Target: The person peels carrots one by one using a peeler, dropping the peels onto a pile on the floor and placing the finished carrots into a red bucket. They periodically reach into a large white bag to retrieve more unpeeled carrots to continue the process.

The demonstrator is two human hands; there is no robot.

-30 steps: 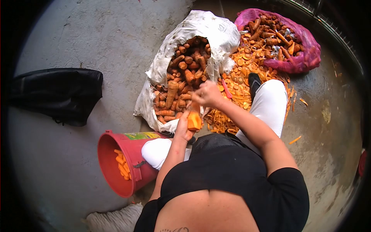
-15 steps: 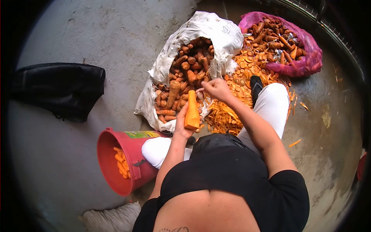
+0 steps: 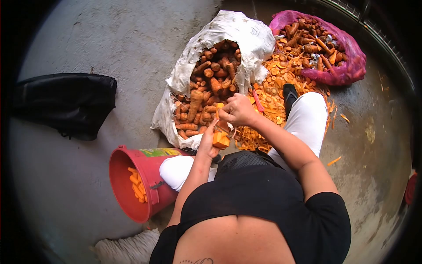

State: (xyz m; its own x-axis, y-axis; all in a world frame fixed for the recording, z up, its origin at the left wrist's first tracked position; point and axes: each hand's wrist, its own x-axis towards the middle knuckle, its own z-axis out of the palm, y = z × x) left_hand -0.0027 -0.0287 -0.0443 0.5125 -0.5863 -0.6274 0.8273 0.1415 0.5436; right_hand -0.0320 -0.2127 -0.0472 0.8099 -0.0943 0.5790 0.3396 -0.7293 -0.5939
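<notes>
My left hand (image 3: 208, 144) grips the thick end of a peeled orange carrot (image 3: 221, 140) and holds it upright in front of my knees. My right hand (image 3: 238, 110) is closed over the carrot's upper part, and a thin red handle of a peeler (image 3: 257, 100) sticks out from behind its fingers. Both hands are just in front of an open white sack (image 3: 246, 39) full of unpeeled carrots (image 3: 206, 92).
A red bucket (image 3: 119, 193) with several peeled carrots (image 3: 137, 185) stands by my left knee. Orange peelings (image 3: 269, 94) are heaped between the white sack and a pink mesh sack (image 3: 347, 70) of carrots. A black bag (image 3: 66, 105) lies at the left on the concrete floor.
My right hand lifted off the carrot toward the peel pile half a second ago, then came back down over the carrot's top. The left hand kept holding the carrot.
</notes>
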